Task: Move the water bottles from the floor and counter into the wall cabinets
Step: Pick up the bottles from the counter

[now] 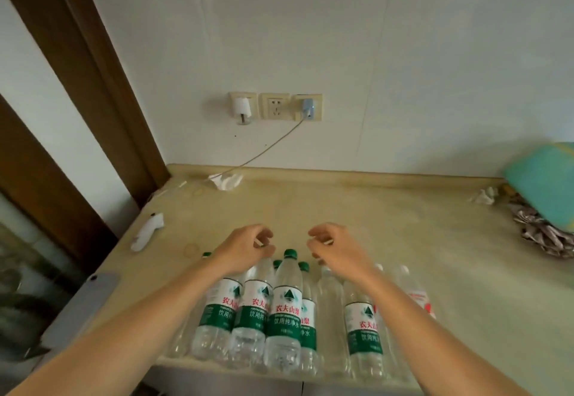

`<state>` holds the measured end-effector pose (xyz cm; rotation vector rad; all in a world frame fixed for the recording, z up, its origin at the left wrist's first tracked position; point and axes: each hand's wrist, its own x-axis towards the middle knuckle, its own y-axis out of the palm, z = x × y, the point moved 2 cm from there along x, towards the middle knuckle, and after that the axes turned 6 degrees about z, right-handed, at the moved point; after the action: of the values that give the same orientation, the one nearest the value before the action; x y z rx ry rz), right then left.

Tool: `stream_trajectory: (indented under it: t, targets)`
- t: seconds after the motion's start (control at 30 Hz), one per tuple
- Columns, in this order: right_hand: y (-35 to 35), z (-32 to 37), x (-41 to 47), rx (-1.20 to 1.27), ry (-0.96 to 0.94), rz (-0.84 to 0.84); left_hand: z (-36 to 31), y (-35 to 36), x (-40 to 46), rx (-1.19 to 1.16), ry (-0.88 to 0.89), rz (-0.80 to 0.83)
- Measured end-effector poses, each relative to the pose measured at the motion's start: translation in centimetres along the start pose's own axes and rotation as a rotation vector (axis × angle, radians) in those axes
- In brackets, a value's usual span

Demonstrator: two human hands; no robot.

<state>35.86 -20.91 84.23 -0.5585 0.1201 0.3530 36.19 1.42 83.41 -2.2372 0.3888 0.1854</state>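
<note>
Head view: a cluster of clear plastic bottles (pixel 284 311) stands upright at the front edge of the beige counter (pixel 403 240), packed side by side and touching; most carry green-and-white labels with red characters and green caps, the tallest-looking one in the middle showing its cap plainly; one bottle at the right end (pixel 417 296) has a red-and-white label and a pale cap; a label-less bottle stands between the middle group and the right ones; all look filled with clear water.

Both forearms reach forward over the bottles; the left hand (pixel 247 248) hovers above the left caps, fingers loosely curled with thumb and fingertips apart, holding nothing; the right hand (pixel 337 248) mirrors it above the right bottles, fingers curled and slightly parted, gripping nothing; neither hand clearly touches a bottle.

Behind, the wall (pixel 341 38) bears three sockets (pixel 275 106), a cable (pixel 267 147) trailing to crumpled tissue (pixel 226 179); a teal board (pixel 546 181) leans at the far right.
</note>
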Motion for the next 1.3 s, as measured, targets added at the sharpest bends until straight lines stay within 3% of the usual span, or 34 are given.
stream_trajectory:
  t: [0.13, 0.5, 0.73, 0.93, 1.07, 1.2, 1.3]
  targets:
    - [3.6, -3.1, 1.6, 0.01, 0.115, 0.067, 2.5, 1.5, 1.7, 0.032, -0.087, -0.008]
    - [6.3, -5.7, 7.8, 0.001, 0.216, 0.142, 5.6, 3.8, 7.1, 0.412, -0.224, 0.065]
    - [6.6, -6.1, 9.3, 0.123, 0.347, 0.215, 5.5, 3.3, 8.2, 0.274, -0.284, 0.112]
    - [5.4, -5.5, 8.4, 0.271, 0.249, 0.238, 4.2, 0.8, 8.4, -0.138, -0.106, 0.084]
    - [3.3, -2.7, 7.5, 0.341, 0.141, 0.156, 2.3, -2.2, 8.2, -0.395, 0.019, 0.084]
    - [-0.3, 1.5, 6.8, 0.296, -0.012, 0.038, -0.4, -4.4, 8.5, -0.397, 0.169, 0.003]
    - [-2.9, 4.0, 6.1, 0.127, -0.124, -0.068, -2.2, -5.8, 9.0, -0.37, 0.285, -0.133]
